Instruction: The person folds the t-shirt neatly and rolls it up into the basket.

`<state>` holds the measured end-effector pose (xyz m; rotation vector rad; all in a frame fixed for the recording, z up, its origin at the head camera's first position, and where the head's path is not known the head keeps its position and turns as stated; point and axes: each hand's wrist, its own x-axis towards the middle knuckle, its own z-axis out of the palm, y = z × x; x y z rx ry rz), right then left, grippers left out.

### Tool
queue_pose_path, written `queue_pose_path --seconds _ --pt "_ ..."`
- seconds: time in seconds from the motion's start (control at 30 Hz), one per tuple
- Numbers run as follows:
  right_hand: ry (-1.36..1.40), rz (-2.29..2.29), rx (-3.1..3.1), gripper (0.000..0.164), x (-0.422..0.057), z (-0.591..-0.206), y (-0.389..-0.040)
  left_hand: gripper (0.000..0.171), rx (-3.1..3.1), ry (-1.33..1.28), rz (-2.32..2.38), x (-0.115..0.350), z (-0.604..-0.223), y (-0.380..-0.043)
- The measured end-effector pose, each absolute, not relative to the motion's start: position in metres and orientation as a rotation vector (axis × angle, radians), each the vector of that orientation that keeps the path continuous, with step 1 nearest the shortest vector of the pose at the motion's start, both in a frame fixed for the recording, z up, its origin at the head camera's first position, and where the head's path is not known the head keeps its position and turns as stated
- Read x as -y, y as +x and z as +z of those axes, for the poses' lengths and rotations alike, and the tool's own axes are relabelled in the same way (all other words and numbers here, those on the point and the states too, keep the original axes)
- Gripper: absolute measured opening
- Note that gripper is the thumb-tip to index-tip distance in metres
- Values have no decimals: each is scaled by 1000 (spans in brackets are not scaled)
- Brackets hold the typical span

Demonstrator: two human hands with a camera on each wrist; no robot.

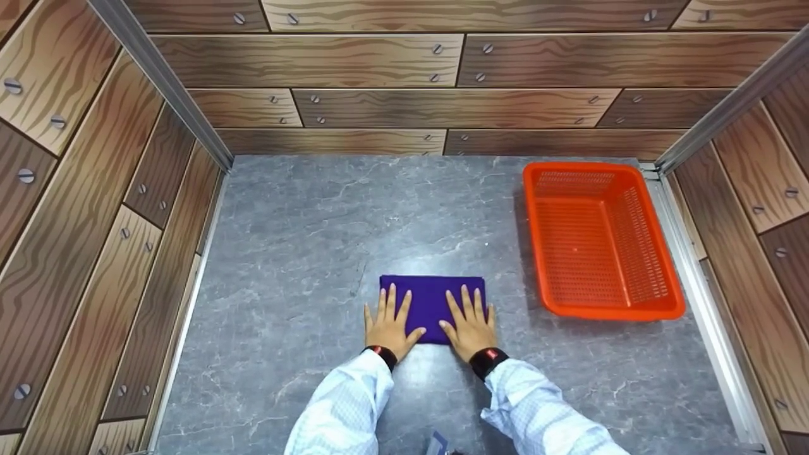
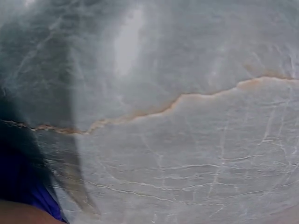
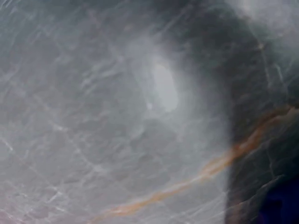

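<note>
A purple cloth (image 1: pixel 430 303), folded into a flat rectangle, lies on the grey marbled table in the head view. My left hand (image 1: pixel 389 328) rests palm down on its left part, fingers spread and straight. On the right part my right hand (image 1: pixel 471 325) lies the same way, fingers pointing away from me. The middle of the cloth shows between the two thumbs. In the left wrist view a purple corner of the cloth (image 2: pixel 39 196) appears at the lower left; the right wrist view catches a dark bit of it (image 3: pixel 280 205) at the lower right.
An orange perforated plastic basket (image 1: pixel 575 253) stands at the right of the table (image 1: pixel 303 240), with nothing inside. Wood-patterned panels (image 1: pixel 379 60) wall in the back and both sides, with metal rails (image 1: pixel 714 354) along the edges.
</note>
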<state>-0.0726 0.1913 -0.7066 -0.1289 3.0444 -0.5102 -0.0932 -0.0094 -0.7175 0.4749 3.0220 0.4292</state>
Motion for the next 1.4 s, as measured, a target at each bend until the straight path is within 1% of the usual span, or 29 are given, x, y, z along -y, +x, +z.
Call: queue_pose_path --seconds 0.5,0.67,0.97,1.4 --pt "-113 -526 -3041 62 -191 -712 -71 82 -3030 431 387 8 -720 -88" --pt "-108 -460 -3080 61 -190 -712 -69 82 -3037 418 395 8 -722 -85" --pt "-101 -298 -3095 61 -191 -707 -83 82 -3016 368 318 5 -715 -96" --pt "-74 -359 -3054 61 -192 -700 -91 81 -3013 385 335 5 -714 -104"
